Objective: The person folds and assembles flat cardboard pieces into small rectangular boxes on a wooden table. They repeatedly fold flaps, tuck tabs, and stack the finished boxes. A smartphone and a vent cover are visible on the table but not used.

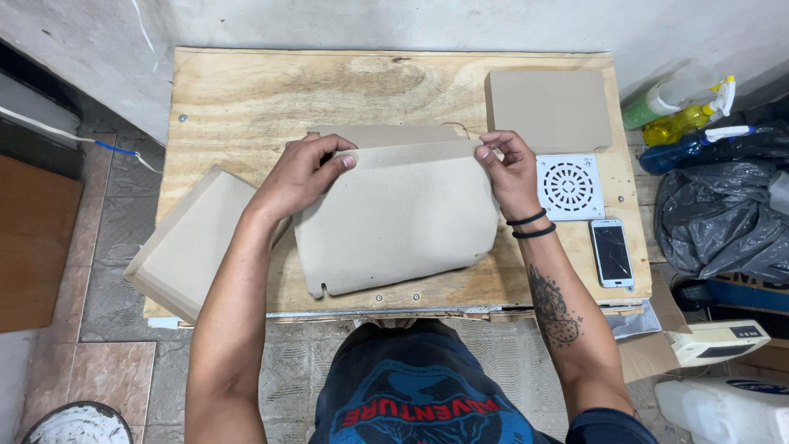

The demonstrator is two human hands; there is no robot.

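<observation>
A flat grey-brown cardboard sheet (399, 222) with rounded corners and small notches lies on the plywood table (271, 90). My left hand (302, 174) pinches its upper left edge. My right hand (511, 171) pinches its upper right corner. The top flap of the sheet is bent up between both hands. Another cardboard piece (386, 134) lies just behind it.
A stack of cardboard sheets (187, 242) hangs over the table's left edge. Another stack (548, 109) sits at the back right. Right of my hand lie a white round-grille drain cover (569, 187) and a phone (612, 252). Spray bottles (686, 111) and a black bag (719, 218) stand beyond.
</observation>
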